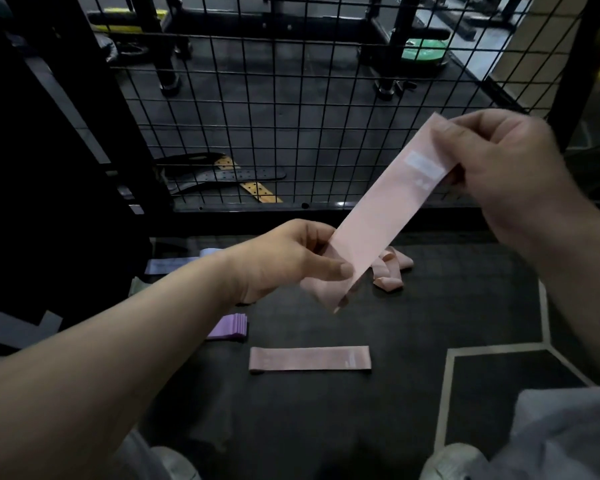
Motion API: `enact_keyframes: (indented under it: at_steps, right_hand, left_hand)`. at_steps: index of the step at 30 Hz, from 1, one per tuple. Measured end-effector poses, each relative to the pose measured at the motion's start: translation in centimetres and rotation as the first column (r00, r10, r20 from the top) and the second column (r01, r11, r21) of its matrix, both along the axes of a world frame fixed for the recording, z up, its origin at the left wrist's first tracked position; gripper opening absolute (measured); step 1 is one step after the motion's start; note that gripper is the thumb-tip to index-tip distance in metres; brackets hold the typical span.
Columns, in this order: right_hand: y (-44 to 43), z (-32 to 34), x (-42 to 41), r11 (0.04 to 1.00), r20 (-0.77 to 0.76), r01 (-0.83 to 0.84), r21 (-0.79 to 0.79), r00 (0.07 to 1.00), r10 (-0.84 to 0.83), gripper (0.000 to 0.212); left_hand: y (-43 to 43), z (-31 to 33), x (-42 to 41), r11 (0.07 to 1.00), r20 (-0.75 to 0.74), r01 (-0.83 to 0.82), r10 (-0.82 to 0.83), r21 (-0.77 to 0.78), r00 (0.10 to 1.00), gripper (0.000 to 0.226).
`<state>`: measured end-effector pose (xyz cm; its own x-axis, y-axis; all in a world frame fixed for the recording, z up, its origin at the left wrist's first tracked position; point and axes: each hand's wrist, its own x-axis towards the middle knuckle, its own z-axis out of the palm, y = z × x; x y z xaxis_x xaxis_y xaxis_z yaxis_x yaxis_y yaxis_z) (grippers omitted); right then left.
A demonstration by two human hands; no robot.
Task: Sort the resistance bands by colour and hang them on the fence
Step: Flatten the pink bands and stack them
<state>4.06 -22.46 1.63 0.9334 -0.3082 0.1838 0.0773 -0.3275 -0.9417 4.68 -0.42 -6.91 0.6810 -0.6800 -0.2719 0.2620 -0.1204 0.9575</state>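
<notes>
Pink resistance band [385,216], held taut on a slant between two hands, in front of the black wire fence [257,116]. The left hand [284,258] pinches the band's lower end between the thumb and curled fingers [309,233]. The right hand [510,174] pinches the upper end, which carries a pale printed label, with its fingers curled round the edge. The band is raised well above the floor [430,323]. Below it on the dark rubber lie a second pink band [309,358], flat and straight, and a crumpled pink band [392,268] nearer the fence. To the left sit a stack of purple bands [231,327] and a pale blue band [174,265] (both partly hidden by the left forearm). Beyond the fence lie a lifting belt [222,174] and a green weight plate [423,50].
</notes>
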Motion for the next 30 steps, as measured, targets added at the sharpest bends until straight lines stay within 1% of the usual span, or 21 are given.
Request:
enact_keyframes:
  at_steps: [2,5,7,9,12,15,18,21,23,26,30]
  right_hand:
    - [-0.6,0.2,0.2,0.999,0.025,0.042,-0.006,0.999,-0.042,0.015]
    - [-1.2,0.4,0.2,0.997,0.049,0.077,0.001,0.996,-0.077,0.015]
    - [-1.4,0.4,0.2,0.996,0.045,0.089,0.002,0.995,-0.089,0.016]
    - [-1.5,0.2,0.2,0.996,0.033,0.095,0.003,0.995,-0.095,0.017]
    - [-1.4,0.2,0.0,0.995,0.018,0.103,0.0,0.994,-0.103,0.018]
    - [-1.6,0.6,-0.5,0.993,0.009,0.117,-0.009,0.993,-0.117,0.015]
    - [-2.0,1.1,-1.0,0.989,0.003,0.149,0.001,0.989,-0.149,0.013]
    - [-2.4,1.3,-1.6,0.98,-0.021,0.198,-0.008,0.98,-0.198,0.015]
    - [-2.7,1.1,-2.1,0.98,-0.044,0.2,-0.021,0.979,-0.2,0.017]
    - [-3.1,0.4,-3.3,0.983,-0.104,0.169,-0.077,0.979,-0.176,0.018]
    - [-3.7,-0.6,-4.7,0.995,-0.277,0.101,-0.011,0.956,-0.1,0.028]
  left_hand:
    - [0.2,-0.1,0.0,0.999,-0.003,0.024,-0.024,0.037,1.0,0.025]
    - [0.6,-0.1,0.0,0.994,-0.073,0.09,-0.086,0.063,0.994,0.029]
    - [0.7,0.1,0.0,0.988,-0.098,0.126,-0.117,0.086,0.988,0.023]
    - [0.7,0.1,-0.1,0.99,-0.129,0.108,-0.096,0.086,0.987,0.02]
    - [0.9,0.1,0.0,0.99,-0.143,0.069,-0.051,0.126,0.988,0.021]
    - [1.3,0.1,0.3,0.985,-0.117,0.012,0.008,0.171,0.993,0.018]
    - [1.6,0.3,0.2,0.978,-0.063,-0.057,0.07,0.2,0.996,0.003]
    - [2.1,0.8,0.1,0.969,-0.058,-0.109,0.124,0.22,0.991,0.008]
    - [2.9,1.1,0.0,0.959,-0.049,-0.157,0.173,0.237,0.984,0.005]
    - [4.1,1.2,0.0,0.928,-0.078,-0.287,0.313,0.238,0.947,0.009]
    - [5.8,0.5,-0.5,0.871,-0.067,-0.428,0.455,0.239,0.888,0.012]
